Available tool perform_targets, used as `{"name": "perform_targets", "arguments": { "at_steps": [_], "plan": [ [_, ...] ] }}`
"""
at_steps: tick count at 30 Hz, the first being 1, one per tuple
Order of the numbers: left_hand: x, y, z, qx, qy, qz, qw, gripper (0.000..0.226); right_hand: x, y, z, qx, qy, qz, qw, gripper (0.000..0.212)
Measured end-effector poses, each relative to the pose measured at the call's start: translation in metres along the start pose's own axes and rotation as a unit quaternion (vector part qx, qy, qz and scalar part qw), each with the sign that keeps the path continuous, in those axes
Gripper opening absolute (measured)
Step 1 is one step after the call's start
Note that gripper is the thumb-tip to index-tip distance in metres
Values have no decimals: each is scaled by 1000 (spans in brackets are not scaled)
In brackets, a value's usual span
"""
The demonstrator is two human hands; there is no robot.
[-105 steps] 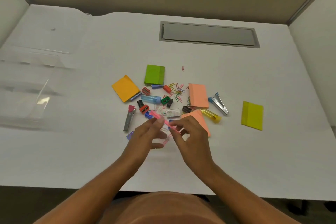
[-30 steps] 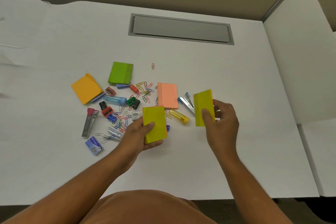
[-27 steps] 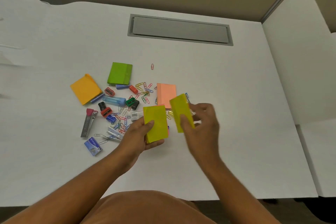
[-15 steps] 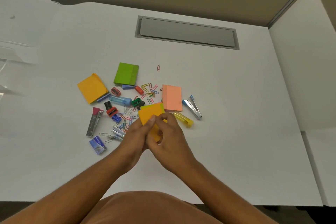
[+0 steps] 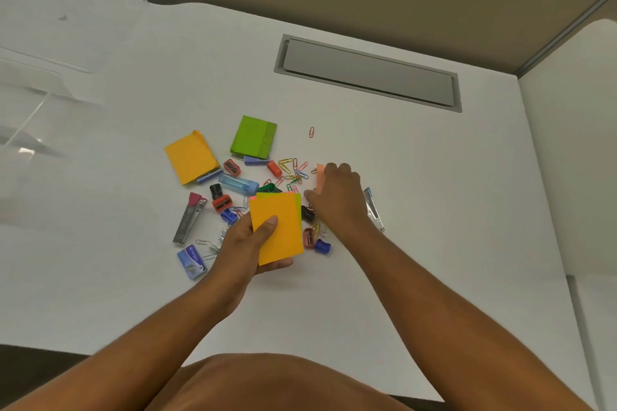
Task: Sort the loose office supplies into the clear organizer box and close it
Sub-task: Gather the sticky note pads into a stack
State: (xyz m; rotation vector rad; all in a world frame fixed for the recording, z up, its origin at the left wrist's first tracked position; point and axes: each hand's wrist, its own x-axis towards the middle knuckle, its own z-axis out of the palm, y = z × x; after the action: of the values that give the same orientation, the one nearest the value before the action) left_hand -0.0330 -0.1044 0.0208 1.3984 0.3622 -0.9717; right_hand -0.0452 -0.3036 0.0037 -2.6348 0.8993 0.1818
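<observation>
While the big white table (image 5: 417, 210) fills most of the view, a grey flap (image 5: 367, 75) sits in its far side. At the far left edge is the clear organizer box (image 5: 30, 103), blurry and hard to see, well apart from the pile of small things.

The left hand (image 5: 243, 247) holds a stack of sticky pads (image 5: 278, 230) above the table. Its thumb presses on the orange top pad and its fingers curl under the stack. A thin yellow-green edge shows on the right side of the stack.

The right hand (image 5: 337, 200) reaches down onto a peach sticky pad (image 5: 320, 177), with curled fingers round its edges. Most of that pad is hidden under the hand.

Farther left, an orange sticky pad (image 5: 190, 157) lies flat, and a green sticky pad (image 5: 253, 137) lies just beside it. Near them is a light blue tube (image 5: 238, 183). A grey staple bar (image 5: 188, 218) with a dark red end lies to the left, and a small blue box (image 5: 191, 261) sits near it. A silver staple remover (image 5: 373, 210) pokes out beside the right wrist.

Little sharpeners lie around, like the red sharpener (image 5: 222, 203). Bright paper clips (image 5: 293, 172) are scattered in the middle, and one red paper clip (image 5: 311, 132) lies alone.
</observation>
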Motion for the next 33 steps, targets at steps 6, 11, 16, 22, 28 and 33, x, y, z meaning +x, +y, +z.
{"name": "perform_targets", "arguments": {
  "at_steps": [6, 11, 16, 22, 28, 33],
  "plan": [
    [3, 0, -9, -25, -15, -13, 999, 56, 0, 4, -12, 69, 47, 20, 996, 24],
    [3, 0, -10, -43, -20, -18, 999, 48, -24, 12, -53, 165, 171, 57, 970, 24],
    [-5, 5, -6, -81, -42, -16, 996, 38, -75, 2, -71, 433, 110, 40, 894, 19],
    [-21, 9, -10, -94, -99, 25, 990, 48, -113, -35, -37, 472, 0, 37, 881, 31],
    [-22, 15, -30, 33, 4, 44, 998, 66, -113, -63, -15, 324, 43, -41, 944, 31],
    [-21, 30, -71, -25, -5, 84, 996, 56, -61, -92, -20, 299, 87, -40, 950, 22]
  ]
}}
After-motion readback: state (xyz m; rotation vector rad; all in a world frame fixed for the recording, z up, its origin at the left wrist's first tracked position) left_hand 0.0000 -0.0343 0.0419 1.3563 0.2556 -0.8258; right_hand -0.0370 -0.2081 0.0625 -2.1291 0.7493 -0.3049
